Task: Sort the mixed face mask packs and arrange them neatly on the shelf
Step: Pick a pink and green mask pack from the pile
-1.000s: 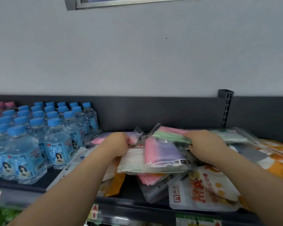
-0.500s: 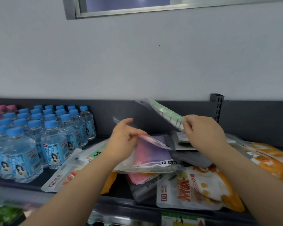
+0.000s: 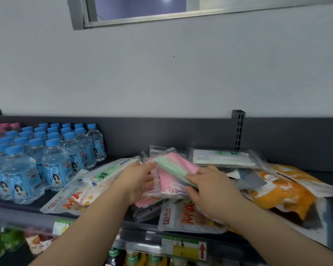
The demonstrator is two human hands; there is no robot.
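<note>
A jumble of clear face mask packs lies on the dark shelf [image 3: 181,230]. On top sits a green and pink mask pack [image 3: 173,166], tilted, with its left end in my left hand [image 3: 136,182] and its right end under my right hand [image 3: 212,191]. Below it is a pink mask pack [image 3: 168,186]. A pale green mask pack [image 3: 222,159] lies flat at the back. A pack labelled FACE MASK [image 3: 104,174] lies to the left, and a grey mask pack [image 3: 252,182] to the right.
Rows of blue-capped water bottles [image 3: 52,164] fill the shelf's left side. Orange and white snack bags [image 3: 283,191] lie right, and white bags printed MA [image 3: 188,217] hang over the front edge. A slotted upright [image 3: 238,129] stands at the back wall. A lower shelf holds drinks.
My right hand brought the green and pink pack down from the air onto the pile. My left hand came in to grip its left end.
</note>
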